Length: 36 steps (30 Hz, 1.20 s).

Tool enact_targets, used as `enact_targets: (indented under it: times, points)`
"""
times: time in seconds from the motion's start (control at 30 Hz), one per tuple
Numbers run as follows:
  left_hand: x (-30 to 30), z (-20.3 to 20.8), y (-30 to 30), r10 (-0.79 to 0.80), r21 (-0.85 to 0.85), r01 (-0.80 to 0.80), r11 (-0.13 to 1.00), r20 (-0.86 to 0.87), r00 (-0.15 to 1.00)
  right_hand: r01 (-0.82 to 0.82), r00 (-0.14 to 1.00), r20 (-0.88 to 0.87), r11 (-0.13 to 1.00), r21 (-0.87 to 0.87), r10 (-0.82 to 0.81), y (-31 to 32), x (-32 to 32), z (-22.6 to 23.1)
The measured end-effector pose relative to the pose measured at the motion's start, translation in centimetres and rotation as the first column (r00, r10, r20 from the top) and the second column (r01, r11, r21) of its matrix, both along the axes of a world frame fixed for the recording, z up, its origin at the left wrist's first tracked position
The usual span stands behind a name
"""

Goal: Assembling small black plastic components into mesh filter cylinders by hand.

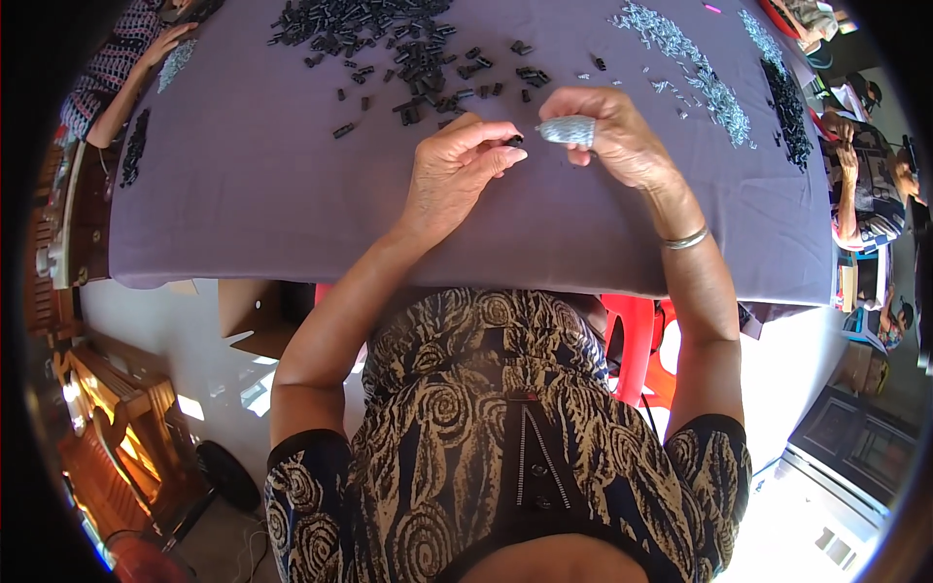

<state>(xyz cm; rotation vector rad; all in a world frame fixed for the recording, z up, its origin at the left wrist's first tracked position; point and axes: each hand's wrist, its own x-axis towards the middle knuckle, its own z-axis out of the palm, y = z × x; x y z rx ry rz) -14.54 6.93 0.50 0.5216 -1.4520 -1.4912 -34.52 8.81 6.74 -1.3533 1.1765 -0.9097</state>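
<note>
Over the near part of the table, my left hand (449,177) pinches a small black plastic piece (514,141) between thumb and fingertips. Just to its right is my right hand (622,144), its thumb and fingers closed together. A grey-white cover (568,130) wraps the right thumb. At that thumb's tip a tiny pale thing may be held, too small to name. The two hands are close but apart. Beyond them lies a big heap of black plastic pieces (364,24), with several strays around its near edge.
A purple-grey cloth (243,214) covers the table. Small shiny metal pieces (680,58) lie in a band at the far right. Black pieces (789,117) are heaped near the right edge. Other people work at both sides; one's hand (175,41) rests at far left. A red chair (630,335) stands below.
</note>
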Motion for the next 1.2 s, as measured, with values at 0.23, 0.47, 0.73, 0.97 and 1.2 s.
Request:
enact_targets:
  times: [0.23, 0.47, 0.73, 0.97, 1.2]
  points:
    - [-0.1, -0.2, -0.1, 0.012, -0.026, -0.013, 1.000, -0.020, 1.000, -0.129, 0.976, 0.186, 0.987, 0.094, 0.110, -0.8, 0.9, -0.9]
    - [-0.4, -0.2, -0.2, -0.009, -0.055, 0.010, 0.998, 0.015, 1.000, -0.124, 0.985, 0.140, 0.982, 0.141, 0.104, -1.0, 0.7, -0.6]
    - [-0.1, 0.0, 0.0, -0.018, 0.087, 0.022, 0.996, -0.044, 0.999, -0.150, 0.968, 0.213, 0.987, 0.059, 0.134, -0.8, 0.9, -2.4]
    - [0.2, 0.5, 0.0, -0.039, 0.185, 0.046, 0.982, -0.037, 0.999, -0.054, 0.971, 0.236, 0.991, 0.122, 0.024, -0.2, 0.9, -0.9]
    - [0.2, 0.8, -0.3, -0.016, 0.176, 0.022, 0.984, -0.039, 0.999, 0.407, 0.911, 0.005, 0.898, -0.167, -0.412, -1.7, -3.5, 0.9]
